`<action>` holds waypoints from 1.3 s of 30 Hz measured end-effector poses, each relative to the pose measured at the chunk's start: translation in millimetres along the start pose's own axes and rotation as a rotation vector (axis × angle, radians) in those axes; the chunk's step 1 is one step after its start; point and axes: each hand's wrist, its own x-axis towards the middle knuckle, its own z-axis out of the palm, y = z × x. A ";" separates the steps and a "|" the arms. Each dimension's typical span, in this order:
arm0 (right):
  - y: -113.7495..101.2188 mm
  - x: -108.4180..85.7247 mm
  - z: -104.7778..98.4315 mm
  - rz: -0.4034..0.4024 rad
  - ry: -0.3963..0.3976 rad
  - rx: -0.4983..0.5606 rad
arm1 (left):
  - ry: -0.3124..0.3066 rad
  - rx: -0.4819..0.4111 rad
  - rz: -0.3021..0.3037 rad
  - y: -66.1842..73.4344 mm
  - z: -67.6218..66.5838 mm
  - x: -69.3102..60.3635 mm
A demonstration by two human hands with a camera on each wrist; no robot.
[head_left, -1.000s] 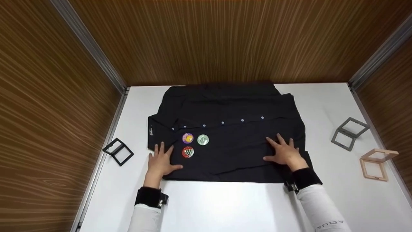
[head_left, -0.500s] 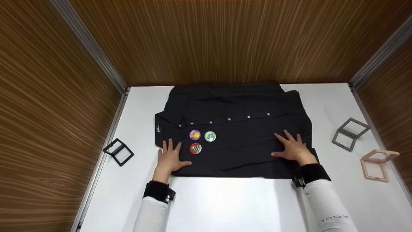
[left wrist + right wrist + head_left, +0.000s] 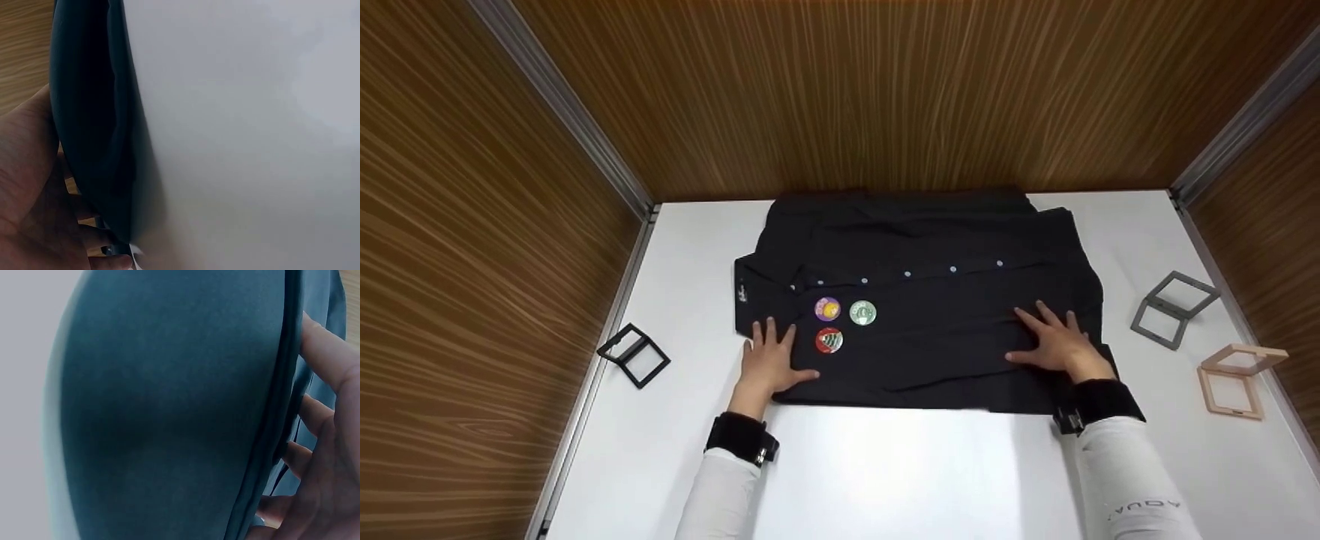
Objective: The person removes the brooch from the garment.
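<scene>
A black button-up shirt lies flat on the table, its collar to the left and a row of pale buttons across its middle. Three round badges sit on its near front: a purple one, a green one and a red one. My left hand rests with spread fingers on the near shoulder below the collar. At the hem end, my right hand presses on the cloth, fingers spread. Both wrist views show dark fabric beside the fingers; the shirt's underside is hidden.
A black square frame case stands unfolded on the white table at the left. Grey and pink ones stand at the right. Wood-grain panels wall the back and both sides.
Both hands have slid right and slightly away from me, and the shirt with its badges has shifted along with them. The frame cases have stayed in place.
</scene>
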 end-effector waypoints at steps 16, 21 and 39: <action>12.9 -11.6 2.7 0.004 0.015 0.002 | -0.002 0.015 0.026 12.1 4.5 -0.2; 7.2 -11.6 3.3 0.032 0.007 0.008 | 0.011 0.008 0.039 11.1 2.7 -3.6; -106.6 9.0 39.0 -0.302 0.223 -0.056 | 0.267 0.013 0.251 45.4 3.2 0.4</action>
